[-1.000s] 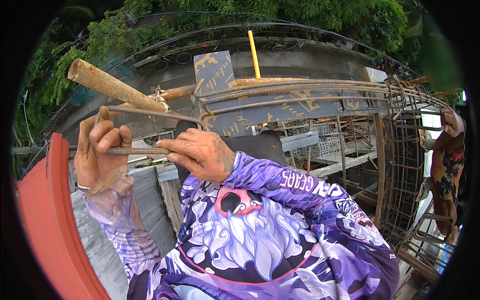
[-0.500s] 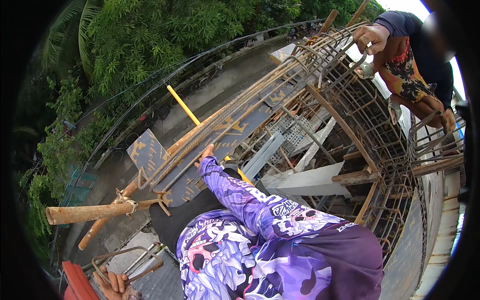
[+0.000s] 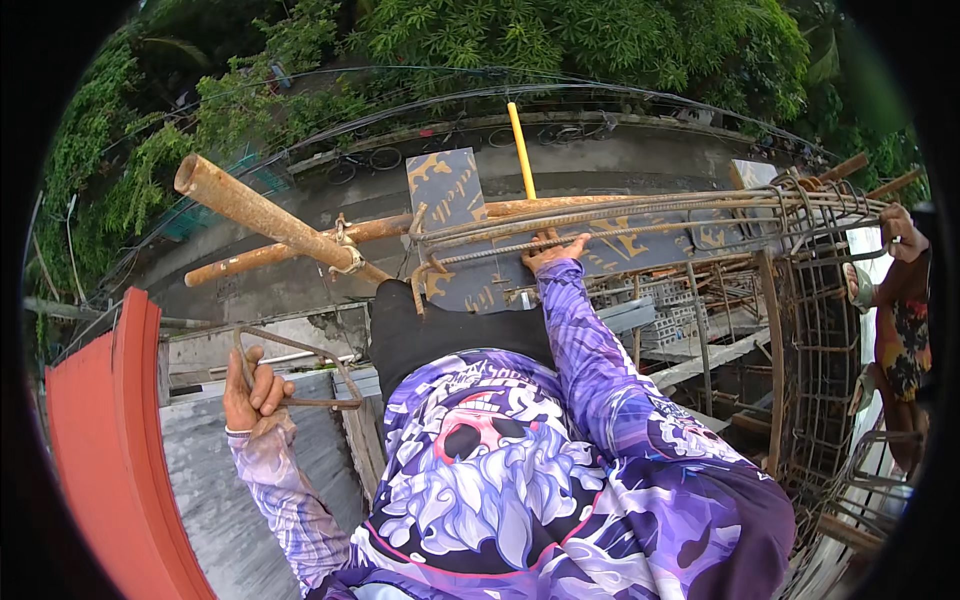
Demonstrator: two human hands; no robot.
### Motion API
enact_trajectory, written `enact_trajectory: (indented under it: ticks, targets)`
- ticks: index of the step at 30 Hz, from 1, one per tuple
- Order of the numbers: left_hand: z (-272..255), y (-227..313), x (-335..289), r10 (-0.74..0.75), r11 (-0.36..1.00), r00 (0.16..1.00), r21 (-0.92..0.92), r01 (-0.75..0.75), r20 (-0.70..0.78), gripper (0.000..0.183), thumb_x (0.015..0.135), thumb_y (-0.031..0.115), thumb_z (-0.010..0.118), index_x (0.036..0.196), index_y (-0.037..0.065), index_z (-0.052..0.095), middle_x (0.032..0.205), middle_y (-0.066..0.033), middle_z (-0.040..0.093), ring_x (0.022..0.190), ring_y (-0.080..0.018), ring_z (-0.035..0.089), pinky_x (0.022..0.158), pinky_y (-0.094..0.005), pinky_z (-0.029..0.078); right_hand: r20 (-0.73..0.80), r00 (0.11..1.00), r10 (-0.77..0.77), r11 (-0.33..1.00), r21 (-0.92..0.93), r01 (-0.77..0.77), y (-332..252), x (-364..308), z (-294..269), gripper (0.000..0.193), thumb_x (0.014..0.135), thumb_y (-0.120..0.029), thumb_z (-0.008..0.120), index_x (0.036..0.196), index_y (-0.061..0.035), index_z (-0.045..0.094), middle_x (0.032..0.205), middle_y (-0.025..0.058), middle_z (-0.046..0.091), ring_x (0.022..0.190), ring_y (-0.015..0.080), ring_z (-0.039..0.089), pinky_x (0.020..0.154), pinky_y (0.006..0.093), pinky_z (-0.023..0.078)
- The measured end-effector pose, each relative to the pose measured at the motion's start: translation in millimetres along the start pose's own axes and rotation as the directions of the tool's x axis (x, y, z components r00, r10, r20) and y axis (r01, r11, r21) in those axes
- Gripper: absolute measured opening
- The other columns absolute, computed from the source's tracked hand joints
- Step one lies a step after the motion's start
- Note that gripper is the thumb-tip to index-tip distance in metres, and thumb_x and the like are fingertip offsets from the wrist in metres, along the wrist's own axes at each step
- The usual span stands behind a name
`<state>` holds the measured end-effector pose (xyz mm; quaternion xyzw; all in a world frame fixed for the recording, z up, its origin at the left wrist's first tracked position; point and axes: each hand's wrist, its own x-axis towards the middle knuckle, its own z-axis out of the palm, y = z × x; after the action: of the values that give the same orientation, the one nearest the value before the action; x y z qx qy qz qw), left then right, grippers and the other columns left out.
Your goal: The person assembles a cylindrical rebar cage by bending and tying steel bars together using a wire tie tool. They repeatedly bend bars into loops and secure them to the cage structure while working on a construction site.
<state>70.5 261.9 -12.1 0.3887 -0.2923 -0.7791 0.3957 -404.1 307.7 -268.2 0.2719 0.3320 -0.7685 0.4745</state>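
Note:
My left hand (image 3: 258,394), at the left, grips a bent steel stirrup (image 3: 300,343), a squared loop of thin rebar raised beside my body. My right arm reaches forward. At its end, my right hand (image 3: 553,252) is closed over a ribbed rebar (image 3: 480,256), the nearest of several long bars, with its thumb stretched out to the right. Those bars lie above a dark board with gold print (image 3: 620,250). Hooked bar ends (image 3: 418,285) stick out near my legs. Part of the right hand's grip is hidden by the bars.
Rusty pipes (image 3: 270,222) are tied together at the left front. A yellow pole (image 3: 521,150) rises beyond the bars. A road (image 3: 300,210) runs far below. Red sheet metal (image 3: 110,440) stands at left. At far right, a co-worker's hand (image 3: 903,233) touches the rebar cage (image 3: 815,330).
My view has turned, so the bars now run nearly level and the co-worker sits at the far right edge. My left hand has come up with the stirrup. My right hand stays at the bars.

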Motion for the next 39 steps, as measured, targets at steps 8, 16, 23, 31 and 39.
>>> enact_trajectory:
  ticks: [8,16,23,31,39]
  targets:
    - [-14.9,-5.0,0.4,0.049,0.993,0.984,0.111,-0.031,-0.169,0.043,0.096,0.045,0.038,0.096,0.008,0.059,0.042,0.006,0.024,0.033,-0.008,0.026,0.054,-0.0295,0.045,0.125,0.991,-0.048,0.996,0.081,0.038,2.2,0.2,6.7,0.1,0.07,-0.084,0.031,0.143,-0.0172,0.02,0.148,0.0105,0.019,0.137,0.032,0.014,0.107,0.0601,0.011]
    - [-17.8,-42.8,44.4,-0.088,0.95,0.975,0.277,0.143,-0.203,0.05,0.095,0.048,0.036,0.096,0.001,0.054,0.043,0.0058,0.023,0.032,-0.0077,0.025,0.047,-0.0276,0.041,0.211,0.971,-0.115,0.99,-0.053,0.129,4.2,-63.6,52.5,0.099,0.069,-0.084,0.034,0.144,-0.0224,0.016,0.15,0.0106,0.014,0.137,0.0332,0.014,0.106,0.0631,0.009]
    - [-9.6,-57.6,99.5,-0.002,0.888,0.992,0.457,0.061,-0.128,0.05,0.094,0.046,0.037,0.098,-0.001,0.056,0.043,0.0044,0.026,0.032,-0.0078,0.027,0.043,-0.0291,0.04,0.03,0.984,-0.174,0.982,0.078,0.171,6.2,-94.2,86.8,0.095,0.069,-0.086,0.013,0.139,-0.0241,0.033,0.143,0.0073,0.032,0.13,0.0332,0.032,0.098,0.0648,0.026]
    - [21.1,-57.8,172.0,0.004,0.913,0.992,0.405,0.049,-0.13,0.049,0.095,0.045,0.038,0.084,0.001,0.058,0.044,0.003,0.03,0.032,-0.009,0.027,0.036,-0.0278,0.03,-0.129,0.966,-0.222,0.97,-0.13,0.206,-4.3,-70.9,82.6,0.096,0.065,-0.085,0.041,0.131,-0.0153,0.039,0.127,0.0161,0.042,0.112,0.0357,0.045,0.092,0.0599,0.037]
    - [48.1,-34.6,228.8,0.125,0.615,0.991,0.78,-0.114,0.047,0.058,0.093,0.047,0.038,0.065,0.002,0.062,0.045,-0.0032,0.042,0.04,-0.0165,0.038,0.044,-0.0332,0.034,-0.103,0.978,-0.181,0.964,-0.213,0.156,-2.1,-78.7,83.4,0.089,0.074,-0.081,0.034,0.134,-0.0166,0.036,0.136,0.0158,0.037,0.12,0.0358,0.039,0.096,0.0597,0.032]
